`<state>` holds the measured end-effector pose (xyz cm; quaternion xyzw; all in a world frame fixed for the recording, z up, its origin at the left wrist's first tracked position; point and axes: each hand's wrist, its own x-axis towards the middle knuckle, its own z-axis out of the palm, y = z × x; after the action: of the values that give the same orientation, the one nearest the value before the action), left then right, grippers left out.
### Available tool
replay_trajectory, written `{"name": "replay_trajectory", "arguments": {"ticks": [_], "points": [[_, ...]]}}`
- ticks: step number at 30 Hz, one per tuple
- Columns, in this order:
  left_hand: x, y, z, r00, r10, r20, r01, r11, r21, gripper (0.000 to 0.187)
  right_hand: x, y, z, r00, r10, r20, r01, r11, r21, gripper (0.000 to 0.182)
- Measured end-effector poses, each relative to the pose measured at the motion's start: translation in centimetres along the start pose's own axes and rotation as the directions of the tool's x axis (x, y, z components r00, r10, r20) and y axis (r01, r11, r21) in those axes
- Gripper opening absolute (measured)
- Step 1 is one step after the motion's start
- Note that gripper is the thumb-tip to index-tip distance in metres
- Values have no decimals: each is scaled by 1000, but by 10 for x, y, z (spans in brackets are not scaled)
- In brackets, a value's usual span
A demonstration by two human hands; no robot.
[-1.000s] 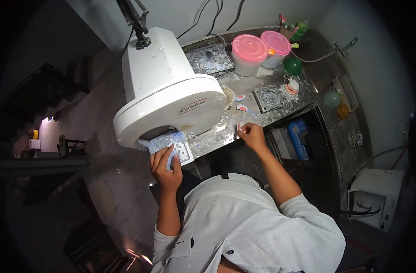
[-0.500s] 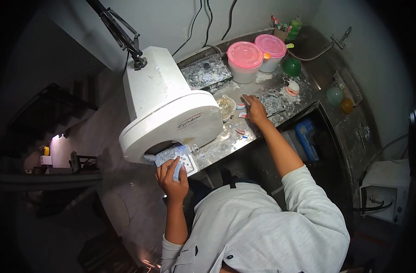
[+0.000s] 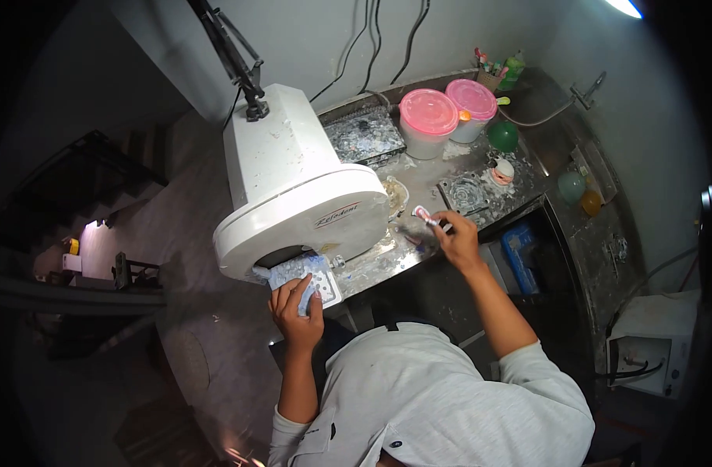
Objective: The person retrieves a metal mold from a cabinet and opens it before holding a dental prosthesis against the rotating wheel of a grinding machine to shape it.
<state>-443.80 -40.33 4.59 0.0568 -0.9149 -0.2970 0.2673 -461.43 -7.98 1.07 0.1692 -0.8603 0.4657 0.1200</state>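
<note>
My left hand [image 3: 296,311] is closed around a pale blue plaster piece [image 3: 305,302], largely hidden by the fingers. It rests at the perforated table [image 3: 325,284] of a white model trimmer [image 3: 301,226], beside its dark opening. My right hand [image 3: 457,240] is raised over the counter's front edge. Its fingers pinch a small white-and-red item [image 3: 424,215] that looks like a little tube; its far end points up and left. Below it on the counter lie small blue and red bits, blurred here.
A messy metal counter [image 3: 371,272] carries two pink-lidded tubs [image 3: 428,113], a green rubber bowl [image 3: 503,137], a pink-and-white dental model [image 3: 501,172] and a plaster-crusted bowl [image 3: 395,194]. A sink with a tap [image 3: 588,93] is at right. A lamp arm [image 3: 230,54] hangs above the trimmer.
My right hand has picked up the small white-and-red item and drawn back toward the counter's front edge. My left hand stays at the trimmer with the plaster piece. The view has shifted slightly.
</note>
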Motion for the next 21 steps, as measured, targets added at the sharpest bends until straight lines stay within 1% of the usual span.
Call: {"name": "replay_trajectory", "arguments": {"ticks": [2, 3, 4, 5, 6, 8, 10, 12, 13, 14, 15, 16, 18, 19, 21], "points": [[-1, -1, -4, 1000, -7, 6, 7, 1000, 5, 32, -17, -49, -1, 995, -81, 55, 76, 993, 86, 23], [-1, -1, -3, 1000, 5, 5, -5, 1000, -30, 32, -24, -66, 5, 994, -85, 67, 77, 991, 107, 23], [1, 1, -4, 1000, 18, 6, -17, 998, -62, 31, -32, -82, 12, 981, -143, 130, 118, 976, 182, 22], [1, 4, -5, 1000, 0, 10, 1, 997, -73, 30, -39, -98, 20, 961, -202, 186, 150, 954, 259, 21], [3, 6, -7, 1000, -11, 17, 12, 994, -109, 28, -43, -114, 27, 937, -240, 253, 167, 945, 280, 21], [4, 7, -10, 999, -33, 34, 39, 980, -196, 26, -46, -128, 54, 883, -417, 216, 314, 866, 389, 21], [2, 4, -14, 998, -43, 34, 49, 980, -194, 25, -47, -132, 83, 884, -411, 222, 300, 864, 404, 19], [0, -2, -15, 990, -136, 36, 140, 927, -348, 25, -43, -139, 101, 885, -405, 229, 289, 865, 411, 16], [-1, -4, -17, 981, -193, 33, 192, 911, -365, 27, -39, -142, 107, 905, -267, 331, 119, 907, 405, 13], [-2, -6, -19, 979, -202, 25, 198, 912, -359, 27, -35, -144, 112, 893, -126, 432, -52, 925, 377, 10], [0, -5, -24, 957, -283, 62, 283, 867, -409, 27, -31, -145, 116, 887, -135, 442, -50, 922, 383, 10], [1, -5, -28, 927, -360, 102, 365, 812, -455, 27, -26, -145, 121, 867, -71, 493, -153, 904, 400, 9], [1, -8, -33, 926, -363, 99, 369, 826, -427, 30, -18, -146, 128, 799, 48, 599, -356, 842, 407, 11], [1, -9, -34, 926, -362, 107, 370, 819, -438, 32, -16, -145, 131, 777, 59, 626, -381, 836, 395, 12], [0, -11, -35, 926, -356, 125, 374, 820, -433, 39, -14, -148, 135, 779, 51, 625, -365, 847, 386, 12]]}}
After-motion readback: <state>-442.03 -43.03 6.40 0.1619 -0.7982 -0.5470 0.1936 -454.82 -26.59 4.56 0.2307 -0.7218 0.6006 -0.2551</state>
